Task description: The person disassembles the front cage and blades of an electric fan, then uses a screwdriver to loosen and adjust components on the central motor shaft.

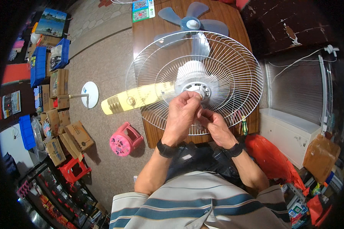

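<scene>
A white wire fan guard point(237, 65) stands over the wooden table, around a fan motor with a round white hub point(207, 91). My left hand point(182, 113) reaches to the hub's centre, thumb and fingers pinched on a small whitish piece there. Just below it, my right hand point(217, 129) has its fingers curled together close to the left; whatever they hold is hidden. The fan's pale yellow body point(135, 97) lies behind the guard's wires, pointing left. On the table beyond the guard rests a translucent blue fan blade point(191, 23).
A green-handled screwdriver point(244, 126) lies at the wooden table's point(239, 26) right side. Left on the floor are a pink stool point(120, 147), a round white base point(90, 95) and cardboard boxes point(79, 138). A white cabinet point(288, 133) and red plastic bag point(269, 154) are at right.
</scene>
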{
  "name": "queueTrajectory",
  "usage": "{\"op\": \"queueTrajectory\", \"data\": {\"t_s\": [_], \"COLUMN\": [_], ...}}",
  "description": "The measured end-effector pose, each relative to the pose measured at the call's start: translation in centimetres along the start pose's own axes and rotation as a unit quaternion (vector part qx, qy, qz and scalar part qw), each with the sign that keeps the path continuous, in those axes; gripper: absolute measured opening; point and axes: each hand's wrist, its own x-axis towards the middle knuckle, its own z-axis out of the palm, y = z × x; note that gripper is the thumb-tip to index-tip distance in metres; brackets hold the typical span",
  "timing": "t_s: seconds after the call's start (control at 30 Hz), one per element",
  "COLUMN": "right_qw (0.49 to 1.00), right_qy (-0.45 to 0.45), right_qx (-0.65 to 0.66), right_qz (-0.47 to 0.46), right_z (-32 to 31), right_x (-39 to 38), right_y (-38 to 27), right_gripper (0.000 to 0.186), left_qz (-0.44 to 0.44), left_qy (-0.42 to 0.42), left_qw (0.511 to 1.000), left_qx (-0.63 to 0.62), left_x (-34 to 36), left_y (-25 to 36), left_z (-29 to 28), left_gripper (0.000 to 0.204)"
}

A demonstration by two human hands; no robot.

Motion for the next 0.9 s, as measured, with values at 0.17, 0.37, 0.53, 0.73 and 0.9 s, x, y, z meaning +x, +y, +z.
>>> {"op": "queueTrajectory", "data": {"t_s": [0.17, 0.37, 0.53, 0.73, 0.9], "right_qw": [1.000, 0.987, 0.928, 0.961, 0.989], "right_qy": [0.026, 0.048, 0.084, 0.011, 0.097], "right_qx": [0.004, -0.151, -0.335, -0.274, -0.110], "right_qz": [-0.017, -0.021, -0.137, -0.037, -0.013], "right_z": [-0.6, -1.0, 2.0, 2.7, 0.9], "right_x": [-0.3, 0.0, 0.3, -0.8, -1.1], "right_y": [0.1, 1.1, 0.5, -1.1, -1.4], "right_gripper": [0.023, 0.019, 0.026, 0.041, 0.042], "left_qz": [0.000, 0.042, 0.101, 0.150, 0.108], "left_qy": [0.030, -0.001, 0.047, 0.043, 0.054], "left_qw": [0.999, 0.993, 0.988, 0.970, 0.986], "left_qx": [0.034, 0.114, 0.107, 0.186, 0.114], "left_x": [-1.5, -2.2, -1.3, 0.7, 0.7], "left_y": [-0.7, -5.4, -7.6, -9.2, -6.1], "left_z": [-1.7, -4.4, -4.1, -6.4, -5.8], "left_gripper": [0.015, 0.016, 0.026, 0.027, 0.023]}}
